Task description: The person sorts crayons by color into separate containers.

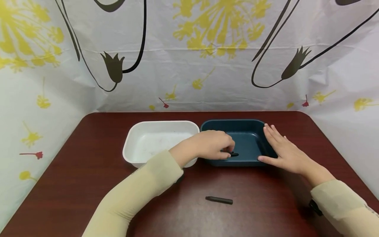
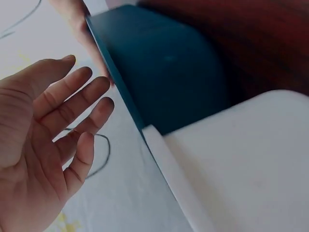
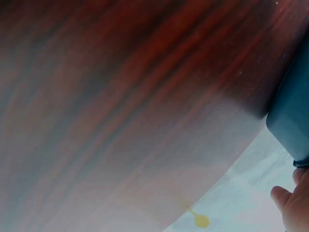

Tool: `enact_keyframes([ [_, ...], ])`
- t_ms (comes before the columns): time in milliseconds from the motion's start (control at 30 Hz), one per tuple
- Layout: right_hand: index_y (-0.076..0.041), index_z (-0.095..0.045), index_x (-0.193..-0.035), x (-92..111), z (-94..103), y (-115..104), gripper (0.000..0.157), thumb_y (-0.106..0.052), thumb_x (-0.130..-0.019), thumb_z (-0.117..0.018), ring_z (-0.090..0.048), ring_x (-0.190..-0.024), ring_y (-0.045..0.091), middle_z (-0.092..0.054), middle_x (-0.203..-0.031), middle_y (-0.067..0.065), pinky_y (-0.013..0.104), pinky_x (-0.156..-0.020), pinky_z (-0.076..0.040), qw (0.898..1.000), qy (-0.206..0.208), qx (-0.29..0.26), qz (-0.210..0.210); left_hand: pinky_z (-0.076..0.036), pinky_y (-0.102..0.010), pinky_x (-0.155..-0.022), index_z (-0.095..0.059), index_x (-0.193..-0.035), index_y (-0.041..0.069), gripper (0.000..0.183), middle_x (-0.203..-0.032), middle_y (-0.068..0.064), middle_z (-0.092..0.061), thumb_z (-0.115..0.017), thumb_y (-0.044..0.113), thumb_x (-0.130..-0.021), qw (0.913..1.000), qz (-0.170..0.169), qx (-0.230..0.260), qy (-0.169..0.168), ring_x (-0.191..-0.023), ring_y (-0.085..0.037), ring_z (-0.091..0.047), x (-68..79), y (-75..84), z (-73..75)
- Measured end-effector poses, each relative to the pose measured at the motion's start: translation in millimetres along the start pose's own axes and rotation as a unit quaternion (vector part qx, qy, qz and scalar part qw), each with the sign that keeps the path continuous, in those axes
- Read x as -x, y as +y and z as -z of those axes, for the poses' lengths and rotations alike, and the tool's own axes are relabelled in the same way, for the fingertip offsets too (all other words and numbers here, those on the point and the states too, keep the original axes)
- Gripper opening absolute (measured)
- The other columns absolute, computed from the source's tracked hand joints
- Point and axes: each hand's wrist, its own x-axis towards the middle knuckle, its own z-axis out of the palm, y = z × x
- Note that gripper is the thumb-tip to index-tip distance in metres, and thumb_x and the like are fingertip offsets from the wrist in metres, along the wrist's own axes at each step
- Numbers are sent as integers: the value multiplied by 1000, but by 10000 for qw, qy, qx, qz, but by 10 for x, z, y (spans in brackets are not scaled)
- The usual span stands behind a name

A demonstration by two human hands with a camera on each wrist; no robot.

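Observation:
My left hand [image 1: 211,144] reaches over the near left part of a dark blue tray [image 1: 248,163]. In the left wrist view its fingers [image 2: 79,94] are loosely spread, with nothing in the palm. A small black stick [image 1: 234,154] shows right at the thumb in the head view, partly hidden by the hand. My right hand [image 1: 285,153] touches the right rim of the blue tray, fingers straight and thumb spread toward the near edge. On the table in front of the tray lies a dark crayon [image 1: 219,200].
A white tray [image 1: 130,158] stands directly left of the blue one, partly behind my left forearm. Both sit on a dark red-brown table [image 1: 74,184]. A white cloth [image 1: 183,75] with flower prints hangs behind and at the sides.

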Motion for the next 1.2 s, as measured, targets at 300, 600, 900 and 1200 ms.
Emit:
enact_keyframes([
  [300, -7, -1, -160, -12, -23, -26, 106, -51, -90, -67, 6, -156, 32, 0, -168, 14, 76, -109, -19, 10000, 54, 17, -9, -48, -19, -78, -72, -110, 21, 18, -106, 9, -66, -61, 32, -99, 9984, -418, -335, 186, -94, -7, -56, 279, 239, -59],
  [600, -7, -1, -160, -21, -16, -24, 106, -51, -90, -67, 7, -156, 32, 1, -168, 15, 76, -110, -17, 10000, 50, 19, 32, -48, -17, -76, -71, -110, 19, 18, -101, 10, -67, -65, 29, -96, 9991, -404, -120, 95, -90, -4, -57, 492, 378, -176],
  [900, -8, -1, -160, -4, 1, -23, 106, -51, -89, -67, 7, -156, 30, 1, -169, 13, 76, -110, -17, 10000, 60, -51, 0, -47, -16, -69, -72, -104, 21, 17, -95, 10, -70, -72, 32, -91, 9997, -26, 171, -179, -78, 0, -57, 527, 420, -343],
  [1200, -6, 0, -160, -3, 8, -24, 107, -51, -90, -67, 6, -156, 34, 1, -168, 15, 76, -110, -16, 10000, 1, -19, -2, -43, -13, -61, -73, -94, 26, 10, -76, 16, -62, -77, 32, -86, 9979, -112, 463, -429, -69, 3, -53, 470, 411, -530],
])
